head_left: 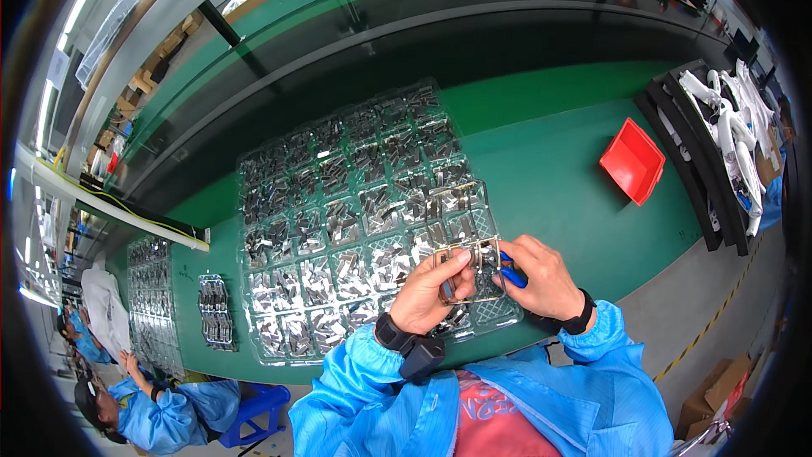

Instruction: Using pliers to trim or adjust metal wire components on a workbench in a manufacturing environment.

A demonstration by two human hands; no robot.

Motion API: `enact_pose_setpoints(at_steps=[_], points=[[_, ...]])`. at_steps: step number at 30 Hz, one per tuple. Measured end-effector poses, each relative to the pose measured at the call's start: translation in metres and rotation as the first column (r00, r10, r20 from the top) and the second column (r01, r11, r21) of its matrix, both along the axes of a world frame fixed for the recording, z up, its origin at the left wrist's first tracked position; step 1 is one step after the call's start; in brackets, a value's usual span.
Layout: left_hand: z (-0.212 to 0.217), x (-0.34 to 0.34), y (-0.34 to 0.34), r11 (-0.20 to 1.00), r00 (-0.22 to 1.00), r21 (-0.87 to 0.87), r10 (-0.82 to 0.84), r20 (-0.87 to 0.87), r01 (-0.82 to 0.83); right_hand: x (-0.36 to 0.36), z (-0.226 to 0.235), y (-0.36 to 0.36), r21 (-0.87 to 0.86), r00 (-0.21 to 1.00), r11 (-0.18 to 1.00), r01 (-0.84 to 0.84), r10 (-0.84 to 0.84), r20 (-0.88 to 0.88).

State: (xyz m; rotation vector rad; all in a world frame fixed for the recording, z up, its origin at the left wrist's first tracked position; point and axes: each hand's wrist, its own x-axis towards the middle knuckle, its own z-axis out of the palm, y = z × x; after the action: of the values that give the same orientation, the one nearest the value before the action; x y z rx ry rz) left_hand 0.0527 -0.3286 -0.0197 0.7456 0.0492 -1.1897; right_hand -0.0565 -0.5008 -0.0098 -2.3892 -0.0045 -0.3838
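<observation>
My left hand is closed on the side of a thin metal frame, with the thumb across its upper part. Dark small parts sit inside this frame, partly covered by my fingers. In my right hand is a blue-handled tool, its tip at the frame's right side and too small to make out. Both hands are over the near right corner of a clear plastic tray with many compartments. Small black, grey and silvery pieces fill most of the compartments.
A red bin stands right on the green table. Black racks with white parts are at the far right. To the left lie a filled metal rack and another tray, near a seated co-worker in blue.
</observation>
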Motion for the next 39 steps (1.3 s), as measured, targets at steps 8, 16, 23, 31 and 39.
enact_pose_setpoints(at_steps=[8, 16, 23, 31, 39], points=[[-0.004, -0.001, -0.001, 0.999, 0.999, -0.049, -0.021, -0.036, 0.019, 0.001, 0.001, 0.001, -0.015, 1.0, 1.0, -0.011, 0.011, 0.009], [-0.013, 0.006, -0.007, 0.997, 0.996, -0.023, -0.078, 0.035, 0.079, 0.0, -0.007, -0.002, -0.097, 1.0, 0.995, 0.004, -0.004, 0.002], [-0.015, 0.012, -0.007, 1.0, 0.995, -0.013, 0.011, -0.103, -0.012, 0.002, 0.003, -0.005, -0.076, 0.992, 0.996, 0.049, -0.057, -0.11], [0.003, 0.008, -0.002, 0.992, 0.996, 0.11, 0.056, 0.069, -0.063, -0.002, 0.009, -0.007, -0.159, 0.994, 0.987, 0.03, -0.046, -0.098], [-0.009, 0.011, 0.007, 0.994, 0.987, 0.091, 0.042, 0.154, -0.056, -0.003, 0.009, -0.003, -0.119, 0.997, 0.993, -0.019, 0.01, -0.072]])
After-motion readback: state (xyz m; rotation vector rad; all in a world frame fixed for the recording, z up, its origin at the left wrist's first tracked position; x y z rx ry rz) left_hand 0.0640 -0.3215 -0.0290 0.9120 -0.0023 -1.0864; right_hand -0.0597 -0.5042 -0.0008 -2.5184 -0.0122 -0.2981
